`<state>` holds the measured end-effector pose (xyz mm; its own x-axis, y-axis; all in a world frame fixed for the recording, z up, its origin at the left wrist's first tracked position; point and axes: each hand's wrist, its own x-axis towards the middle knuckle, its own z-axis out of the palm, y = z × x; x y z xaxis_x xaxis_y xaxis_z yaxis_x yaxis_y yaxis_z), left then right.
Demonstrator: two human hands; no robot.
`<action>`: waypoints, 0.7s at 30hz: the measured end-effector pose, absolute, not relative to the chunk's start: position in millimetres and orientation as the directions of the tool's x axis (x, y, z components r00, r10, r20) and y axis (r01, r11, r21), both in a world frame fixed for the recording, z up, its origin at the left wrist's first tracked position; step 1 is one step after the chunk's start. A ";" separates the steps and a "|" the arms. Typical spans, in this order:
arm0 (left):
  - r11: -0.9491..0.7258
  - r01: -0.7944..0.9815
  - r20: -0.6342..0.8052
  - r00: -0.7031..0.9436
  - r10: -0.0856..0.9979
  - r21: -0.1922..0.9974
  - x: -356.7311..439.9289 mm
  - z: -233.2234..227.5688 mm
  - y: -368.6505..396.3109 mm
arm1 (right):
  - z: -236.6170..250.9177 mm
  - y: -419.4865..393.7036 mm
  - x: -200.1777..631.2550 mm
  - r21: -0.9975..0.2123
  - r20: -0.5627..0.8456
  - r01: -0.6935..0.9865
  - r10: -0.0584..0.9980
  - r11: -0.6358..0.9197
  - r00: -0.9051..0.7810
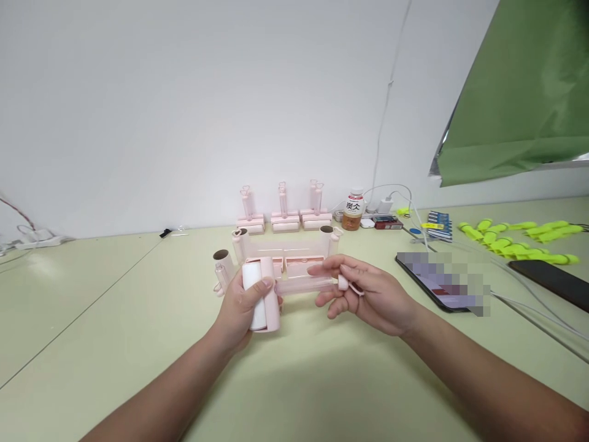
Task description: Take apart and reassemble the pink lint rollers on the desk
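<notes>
A pink lint roller [270,307] with a white roll is held sideways above the table. My left hand [238,302] is wrapped around its head, with the thumb lying across the pink cover. From there the clear pink handle stretches right to my right hand [375,296], which pinches its end cap, beside the small loop, between thumb and forefinger. The other fingers of that hand are loosely spread. Just behind my hands lie more lint roller parts: a roller lying on its side [224,273] and several pink pieces, partly hidden by my hands.
Several finished-looking pink lint rollers [284,224] stand in a row by the wall. Right of them are a drink bottle [354,212] and chargers with cables. A phone [432,282], a dark device [550,279] and neon yellow pieces [515,245] lie on the right.
</notes>
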<state>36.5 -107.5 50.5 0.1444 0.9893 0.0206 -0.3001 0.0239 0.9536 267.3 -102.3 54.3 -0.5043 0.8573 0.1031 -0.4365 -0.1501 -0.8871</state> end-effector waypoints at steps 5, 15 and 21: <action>-0.009 -0.292 0.058 0.159 0.986 0.956 35.9 50.1 -107.5 | 55.0 -102.6 268.9 -0.883 0.069 -0.422 0.834 -0.204 -0.547; -0.077 -0.156 0.095 0.111 0.989 0.985 37.3 44.2 -108.8 | 43.6 -103.1 261.6 -0.878 0.065 -0.432 0.842 -0.207 -0.535; -0.043 -0.156 0.067 0.151 0.986 0.987 37.6 47.3 -111.4 | 35.8 -101.1 259.4 -0.823 0.155 -0.520 0.790 -0.228 -0.593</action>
